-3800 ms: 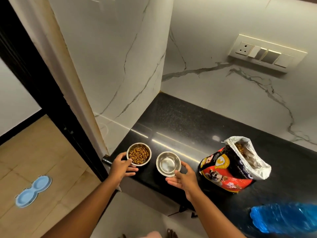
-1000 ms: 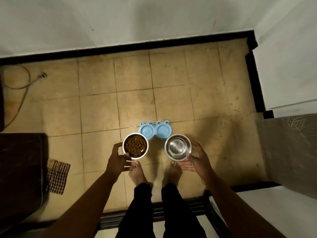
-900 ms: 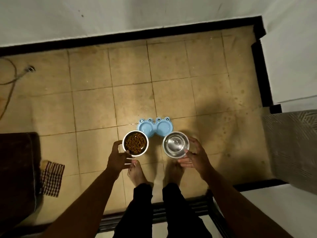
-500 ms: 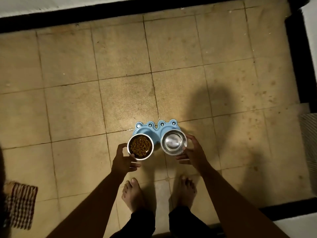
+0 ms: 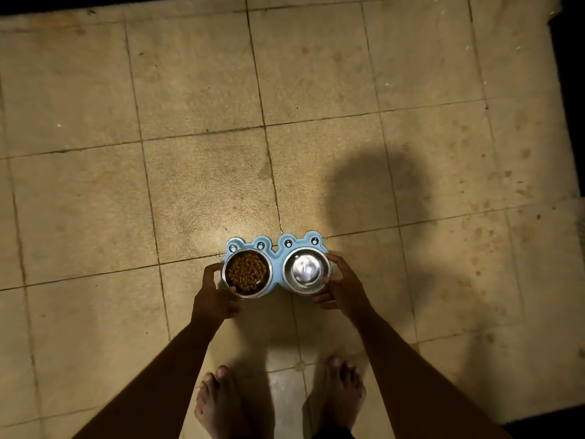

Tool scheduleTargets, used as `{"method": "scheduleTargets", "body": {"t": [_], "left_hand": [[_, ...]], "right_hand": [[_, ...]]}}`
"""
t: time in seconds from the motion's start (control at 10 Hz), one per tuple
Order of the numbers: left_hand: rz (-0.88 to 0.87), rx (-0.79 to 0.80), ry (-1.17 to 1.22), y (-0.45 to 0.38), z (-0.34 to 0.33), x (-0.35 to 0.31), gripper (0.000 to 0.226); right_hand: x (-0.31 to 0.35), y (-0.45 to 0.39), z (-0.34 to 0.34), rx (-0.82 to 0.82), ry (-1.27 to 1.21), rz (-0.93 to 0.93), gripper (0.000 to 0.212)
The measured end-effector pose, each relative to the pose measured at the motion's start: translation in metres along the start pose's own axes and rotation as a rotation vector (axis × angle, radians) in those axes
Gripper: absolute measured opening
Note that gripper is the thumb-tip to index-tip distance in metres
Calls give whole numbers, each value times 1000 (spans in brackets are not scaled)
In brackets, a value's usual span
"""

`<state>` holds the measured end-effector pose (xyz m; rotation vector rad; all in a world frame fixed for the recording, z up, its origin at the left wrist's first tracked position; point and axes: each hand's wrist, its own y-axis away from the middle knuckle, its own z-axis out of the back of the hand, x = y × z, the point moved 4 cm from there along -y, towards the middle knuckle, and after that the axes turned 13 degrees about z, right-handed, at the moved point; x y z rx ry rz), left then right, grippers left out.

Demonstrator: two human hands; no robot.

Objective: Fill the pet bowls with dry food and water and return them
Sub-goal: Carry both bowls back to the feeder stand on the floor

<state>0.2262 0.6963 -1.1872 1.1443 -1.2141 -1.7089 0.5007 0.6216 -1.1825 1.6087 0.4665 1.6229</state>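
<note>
A blue frog-shaped double bowl stand (image 5: 274, 247) lies on the tiled floor. A steel bowl of brown dry food (image 5: 247, 272) sits over its left hole, tilted slightly, with my left hand (image 5: 212, 299) gripping its near rim. Over the right hole is a steel bowl of water (image 5: 306, 270), and my right hand (image 5: 344, 289) holds it by the right and near side. Both bowls look down at or just into the stand; I cannot tell whether they are fully seated.
My two bare feet (image 5: 221, 403) stand on the beige tiles just behind the stand. A dark skirting runs along the top edge and a dark border (image 5: 569, 106) down the right side. My shadow falls on the floor to the right.
I have walked from the counter and bent down. Both bowls have come down from above the stand onto its two holes, still held in my hands.
</note>
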Motion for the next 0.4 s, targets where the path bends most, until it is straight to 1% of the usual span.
{"method": "scheduleTargets", "body": {"t": [0.1,0.2,0.3,0.4], "left_hand": [[32,-6,-42,-2,-5,-2,57],[15,-82,-203,0,-8,-9,69],[-74,-180,-395,2,-9,-17,56],[-198,-373,-699,12,-15,-28,57]], "right_hand": [[1,0,2,-44,0,27,40],[4,1,-2,-128,24,112,43],[3,-7,-8,-155,231,173,44],[8,-13,-4,-143,649,219,53]]}}
